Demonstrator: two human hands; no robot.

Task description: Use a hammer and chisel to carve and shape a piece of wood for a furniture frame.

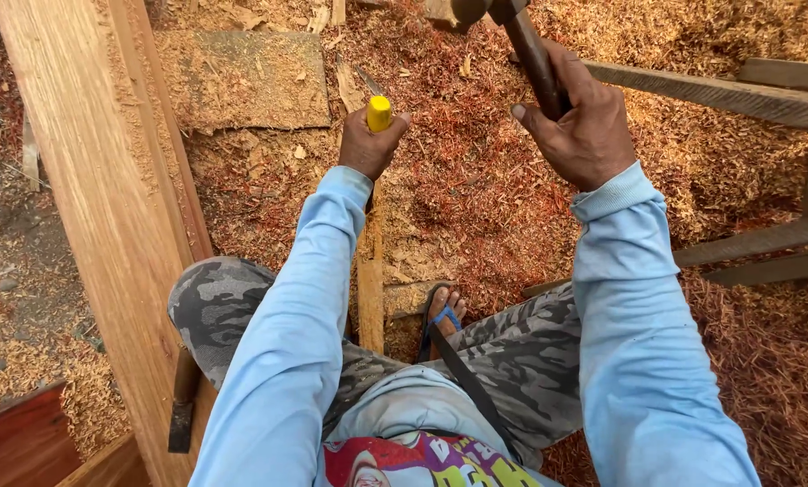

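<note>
Gripping a yellow-handled chisel (379, 114) upright in the closed left hand (368, 144), right hand (584, 126) clamped on a raised hammer handle (535, 59). Chisel stands over a narrow wood strip (370, 280) amid shavings; cut depth hidden, progress unclear.

Reddish sawdust (476, 198) carpets the ground (gravel at far left), with dark timber rails (738, 95) at right.
</note>
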